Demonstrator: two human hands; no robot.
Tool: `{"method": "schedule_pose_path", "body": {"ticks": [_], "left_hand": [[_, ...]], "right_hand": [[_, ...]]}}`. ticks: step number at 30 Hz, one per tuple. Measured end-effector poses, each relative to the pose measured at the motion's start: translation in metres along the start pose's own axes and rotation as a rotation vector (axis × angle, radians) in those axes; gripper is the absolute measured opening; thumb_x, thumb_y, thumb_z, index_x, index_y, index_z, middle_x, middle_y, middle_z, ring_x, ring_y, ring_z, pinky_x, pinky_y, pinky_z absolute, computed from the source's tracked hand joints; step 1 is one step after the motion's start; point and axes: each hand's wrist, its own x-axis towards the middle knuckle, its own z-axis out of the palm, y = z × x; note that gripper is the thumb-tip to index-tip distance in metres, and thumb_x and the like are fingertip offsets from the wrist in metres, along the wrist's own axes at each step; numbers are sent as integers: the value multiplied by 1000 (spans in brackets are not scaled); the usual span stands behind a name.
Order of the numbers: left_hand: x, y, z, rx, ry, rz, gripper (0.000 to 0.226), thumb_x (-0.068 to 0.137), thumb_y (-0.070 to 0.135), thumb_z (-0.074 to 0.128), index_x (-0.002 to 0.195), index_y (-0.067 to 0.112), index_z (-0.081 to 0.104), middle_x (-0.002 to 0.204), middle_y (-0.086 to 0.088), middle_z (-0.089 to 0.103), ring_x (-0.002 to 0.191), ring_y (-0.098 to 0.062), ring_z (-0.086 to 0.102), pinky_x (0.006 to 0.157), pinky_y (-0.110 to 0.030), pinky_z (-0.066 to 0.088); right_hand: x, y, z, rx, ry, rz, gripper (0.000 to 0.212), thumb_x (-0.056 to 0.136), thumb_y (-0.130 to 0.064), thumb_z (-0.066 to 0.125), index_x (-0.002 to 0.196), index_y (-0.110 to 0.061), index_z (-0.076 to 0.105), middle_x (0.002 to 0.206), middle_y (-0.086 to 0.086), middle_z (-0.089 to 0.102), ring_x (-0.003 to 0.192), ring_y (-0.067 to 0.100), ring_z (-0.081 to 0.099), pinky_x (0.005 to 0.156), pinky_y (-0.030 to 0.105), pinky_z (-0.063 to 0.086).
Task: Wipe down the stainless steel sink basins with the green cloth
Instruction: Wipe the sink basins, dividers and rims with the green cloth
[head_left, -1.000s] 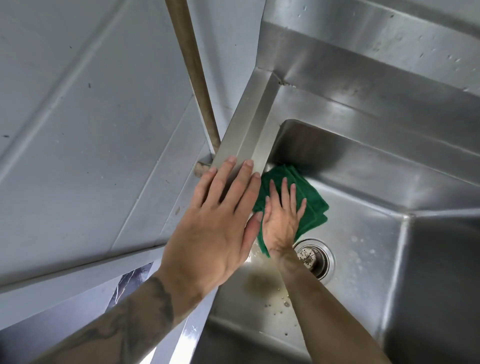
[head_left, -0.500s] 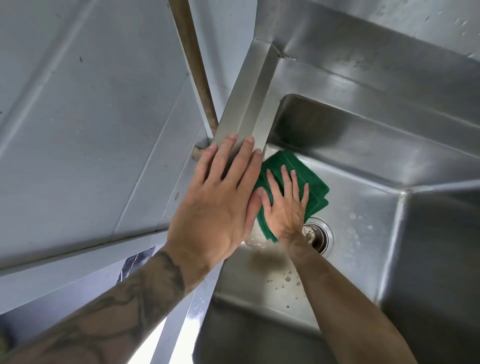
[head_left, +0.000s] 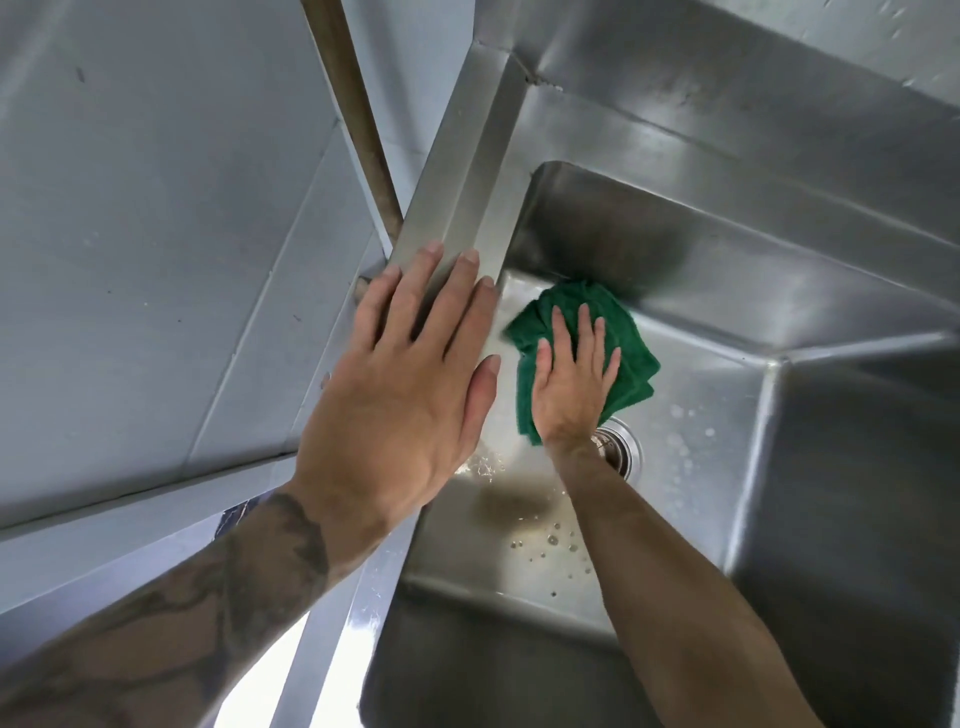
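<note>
Your right hand (head_left: 569, 387) lies flat over the middle of the green cloth (head_left: 587, 306). Only the cloth's edges show around the fingers (head_left: 584, 332), and the folds beneath your palm cannot be read. Your right wrist hides the lower left part of the drain (head_left: 623, 452), and whatever sits inside it is too small to tell. Your left hand (head_left: 400, 395) covers a stretch of the sink rim (head_left: 457, 208). The brown pipe (head_left: 353, 104) runs off the upper edge of the frame, and its lower end disappears behind that rim. Both forearms are cut off at the bottom of the frame. The basin (head_left: 701, 405) runs out at the right and lower edges.
</note>
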Motion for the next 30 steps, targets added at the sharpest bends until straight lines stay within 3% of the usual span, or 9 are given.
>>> {"method": "schedule_pose_path", "body": {"ticks": [2,8,12,15,19,22,26,28,30], "left_hand": [[0,0,0,-9,5,-1,59,117,40,24,162,6,39,171,-17,36,162,-38,27,131,-56,23],[-1,-2,6,-20,65,10,57,117,38,30,161,5,42,169,-17,39,160,-39,29,133,-54,20],[-1,0,9,-14,88,-4,57,116,38,30,161,4,41,169,-18,39,160,-40,29,132,-56,21],[-1,1,11,-13,85,0,58,116,39,28,161,4,40,170,-18,38,161,-40,28,132,-56,21],[-1,-1,12,-13,94,4,57,116,38,28,161,5,41,170,-17,38,161,-39,28,132,-55,20],[-2,-2,12,-9,103,11,57,117,38,29,161,5,40,170,-18,38,161,-40,28,133,-54,20],[-1,-1,12,-22,102,4,57,117,38,28,162,5,39,169,-18,39,161,-41,28,132,-56,21],[-1,-2,12,-16,104,8,56,117,38,28,161,5,40,169,-18,39,161,-41,28,132,-56,21],[-2,-2,11,-29,101,13,55,117,38,28,160,5,39,168,-19,40,160,-41,29,132,-56,21]], "right_hand": [[-5,-25,7,43,11,58,50,114,-41,30,163,-31,35,175,3,18,163,25,8,131,53,-1],[-7,-9,6,-19,-102,-276,51,113,-44,29,162,-32,36,174,-1,22,162,21,13,132,51,4],[4,46,-14,-9,8,-46,48,113,-40,35,160,-28,42,172,1,27,161,24,17,129,57,11],[0,17,-6,51,41,58,49,114,-38,33,161,-28,39,174,3,23,162,27,13,130,58,6],[-16,-33,14,50,-53,-219,50,113,-37,32,161,-24,39,172,5,26,161,27,16,131,52,5],[-3,-2,1,5,-134,-412,49,113,-38,35,161,-27,40,172,1,27,161,22,17,132,49,8],[18,39,-19,-16,-126,-309,48,114,-36,34,161,-28,39,173,-1,23,162,20,14,132,50,6],[10,18,-12,8,-113,-233,48,115,-35,32,162,-27,37,174,1,22,162,23,12,132,50,4],[-14,-2,-5,8,-132,-294,48,115,-34,33,162,-26,38,174,3,22,162,25,12,132,50,4]]}}
